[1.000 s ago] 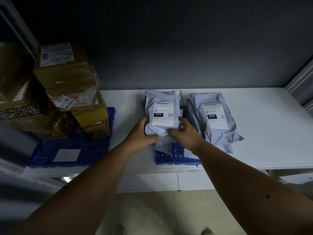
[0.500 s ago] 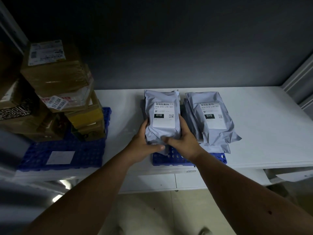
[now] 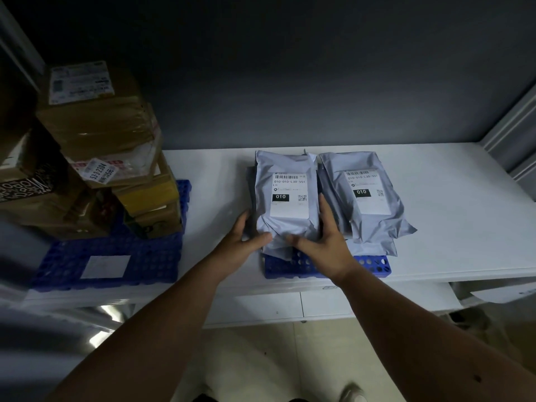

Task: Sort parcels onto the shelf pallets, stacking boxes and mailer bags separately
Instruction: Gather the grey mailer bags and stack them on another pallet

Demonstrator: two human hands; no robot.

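Both hands clasp a grey mailer bag (image 3: 285, 204) atop the left pile on a blue pallet (image 3: 372, 265): left hand (image 3: 246, 242) and right hand (image 3: 324, 242) curled around its sides, cardboard boxes (image 3: 98, 134) stacked nearby.

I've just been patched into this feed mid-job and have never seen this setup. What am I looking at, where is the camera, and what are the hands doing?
There is no machine here: a person works bare-handed, and the single camera sits on their head, looking down and forward. The left hand and right hand hold the sides of the left stack of grey mailer bags. A second stack of mailer bags lies beside it, both on a small blue pallet on the white shelf. At left, cardboard boxes are piled on a larger blue pallet.
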